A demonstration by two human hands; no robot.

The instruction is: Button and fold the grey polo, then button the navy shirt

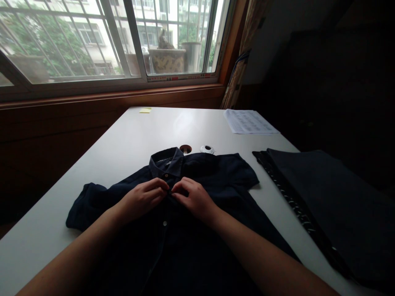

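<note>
A dark navy short-sleeved shirt [197,238] lies front up on the white table, its collar [177,162] toward the window. My left hand [146,195] pinches the front placket just below the collar. Close beside it, almost touching, my right hand [194,195] pinches the same placket from the other side. The bit of cloth between the fingertips is mostly hidden. One pale button [166,175] shows at the collar, above my hands, and another button [165,223] shows lower on the placket.
Folded dark cloth [327,185] lies along the table's right edge. Printed papers [249,121] rest at the far right corner, a yellow sticky note [145,110] at the far left. Beyond the collar are a round table hole [185,149] and a white ring cover [207,149].
</note>
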